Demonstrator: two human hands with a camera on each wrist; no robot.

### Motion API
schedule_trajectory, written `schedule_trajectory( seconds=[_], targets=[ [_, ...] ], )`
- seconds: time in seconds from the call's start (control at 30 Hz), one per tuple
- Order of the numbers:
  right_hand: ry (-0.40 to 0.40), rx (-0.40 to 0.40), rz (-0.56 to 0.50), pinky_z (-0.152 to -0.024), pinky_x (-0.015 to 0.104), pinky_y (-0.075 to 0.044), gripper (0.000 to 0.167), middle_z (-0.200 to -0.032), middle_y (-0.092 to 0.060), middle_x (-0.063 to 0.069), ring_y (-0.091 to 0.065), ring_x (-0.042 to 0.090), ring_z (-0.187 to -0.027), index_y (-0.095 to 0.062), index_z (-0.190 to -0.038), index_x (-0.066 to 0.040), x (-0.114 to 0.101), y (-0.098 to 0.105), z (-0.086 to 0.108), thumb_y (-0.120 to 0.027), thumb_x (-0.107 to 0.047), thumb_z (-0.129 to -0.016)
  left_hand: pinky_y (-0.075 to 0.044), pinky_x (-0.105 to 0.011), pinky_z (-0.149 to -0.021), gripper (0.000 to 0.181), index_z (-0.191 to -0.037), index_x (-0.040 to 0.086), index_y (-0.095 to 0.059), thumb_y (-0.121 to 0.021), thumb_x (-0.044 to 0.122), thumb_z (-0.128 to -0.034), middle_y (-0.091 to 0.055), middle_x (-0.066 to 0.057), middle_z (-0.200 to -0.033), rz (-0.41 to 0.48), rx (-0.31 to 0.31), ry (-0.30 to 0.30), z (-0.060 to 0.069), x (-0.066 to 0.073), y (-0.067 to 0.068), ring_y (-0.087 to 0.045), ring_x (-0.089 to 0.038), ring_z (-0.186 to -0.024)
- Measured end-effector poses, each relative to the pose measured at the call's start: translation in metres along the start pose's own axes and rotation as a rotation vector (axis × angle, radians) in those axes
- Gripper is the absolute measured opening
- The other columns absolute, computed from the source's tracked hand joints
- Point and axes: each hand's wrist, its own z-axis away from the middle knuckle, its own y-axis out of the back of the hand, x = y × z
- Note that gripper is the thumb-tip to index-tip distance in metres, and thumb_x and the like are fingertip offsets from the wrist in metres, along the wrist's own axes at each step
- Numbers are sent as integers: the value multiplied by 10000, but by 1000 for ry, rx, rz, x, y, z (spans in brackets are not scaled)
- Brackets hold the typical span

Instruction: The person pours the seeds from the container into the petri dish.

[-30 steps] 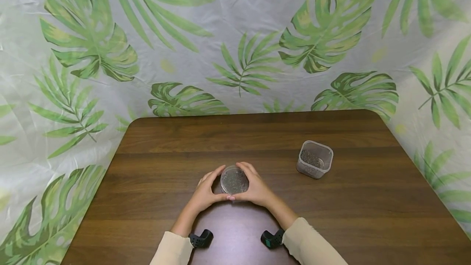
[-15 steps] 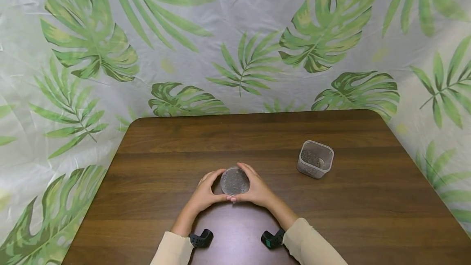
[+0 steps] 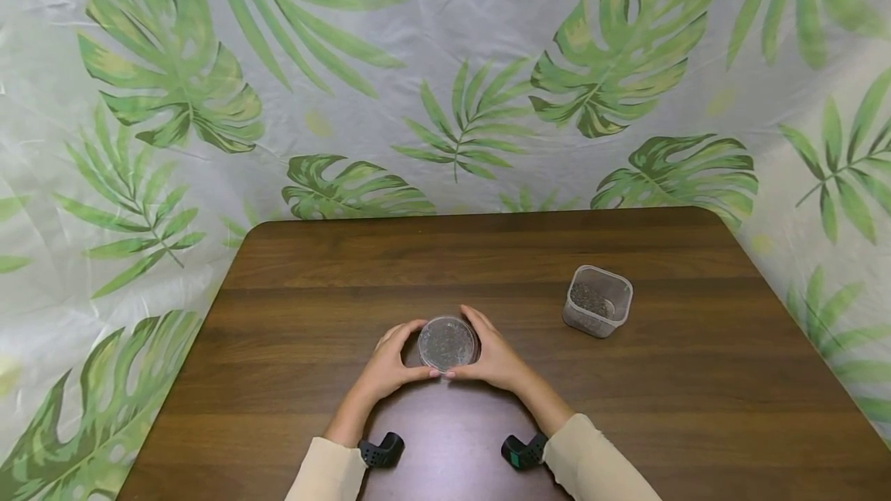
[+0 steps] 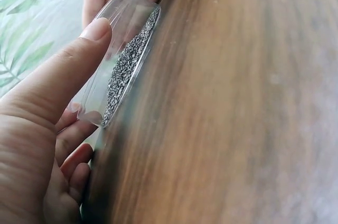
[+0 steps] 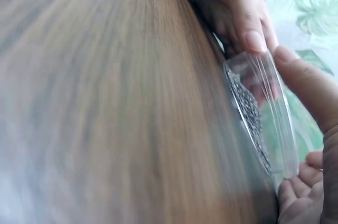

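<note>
A round clear lidded container [image 3: 448, 345] with dark speckled seed-like grains sits on the table, between both hands. From its left side, my left hand [image 3: 386, 362] holds it, thumb at the near edge and fingers behind. On the opposite side, my right hand [image 3: 496, 358] curves round it, thumb and fingertips at the rim, with a small gap before the palm. In the left wrist view, the grains [image 4: 129, 65] lie in a layer at the bottom under the lid. In the right wrist view, the right thumb [image 5: 306, 78] rests by the lid's edge.
A square clear plastic tub [image 3: 597, 301], uncovered and with similar dark grains inside, stands farther back to the right on the brown wooden table [image 3: 334, 269]. Behind the table hangs a leaf-patterned cloth [image 3: 452, 60]. Both wrists wear black straps.
My right hand has slid a little to the right, its grip loosening, so more of the container's right rim shows. The left hand and the square tub keep their places.
</note>
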Motion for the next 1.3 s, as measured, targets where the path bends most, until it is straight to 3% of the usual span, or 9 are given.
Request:
schedule_trajectory(
  seconds=[0.3, 0.63, 0.93, 1.17, 1.3],
  targets=[
    [6, -50, 93, -955, 474, -315, 1021, -1376, -326, 164, -356, 314, -1218, -296, -1389, -14, 1, 6, 2, -794, -441, -607, -284, -488, -956, 807, -1284, 172, -465, -766, 500, -612, -497, -18, -1247, 8, -7, 11, 0, -1, 0, -379, -250, -1189],
    [34, -19, 68, -944, 482, -326, 985, -1370, -353, 131, -382, 303, -1203, -334, -1384, -57, -3, 1, 0, -789, -460, -609, -300, -452, -959, 821, -1278, 149, -465, -786, 476, -596, -494, 11, -1242, 73, -9, 38, 3, -3, 4, -373, -218, -1185],
    [32, -55, 75, -947, 481, -318, 980, -1383, -335, 129, -365, 300, -1214, -330, -1387, -66, -1, -2, 0, -776, -480, -617, -300, -430, -969, 813, -1230, 105, -480, -808, 458, -575, -486, -38, -1228, 4, -56, 41, 1, -2, 7, -359, -232, -1194],
    [56, -66, 100, -947, 475, -322, 993, -1379, -329, 145, -367, 303, -1211, -305, -1391, -50, 2, -2, 0, -781, -458, -623, -291, -438, -975, 802, -1207, 65, -489, -820, 424, -571, -474, -85, -1246, -21, -45, -5, -1, -2, 6, -365, -266, -1188],
    [50, -74, 84, -947, 479, -320, 1004, -1385, -315, 147, -357, 303, -1217, -289, -1396, -47, 1, -2, 0, -788, -446, -621, -296, -427, -974, 810, -1214, 70, -476, -816, 434, -575, -458, -79, -1259, -40, -59, 10, 0, -1, 6, -362, -252, -1187]
  ],
)
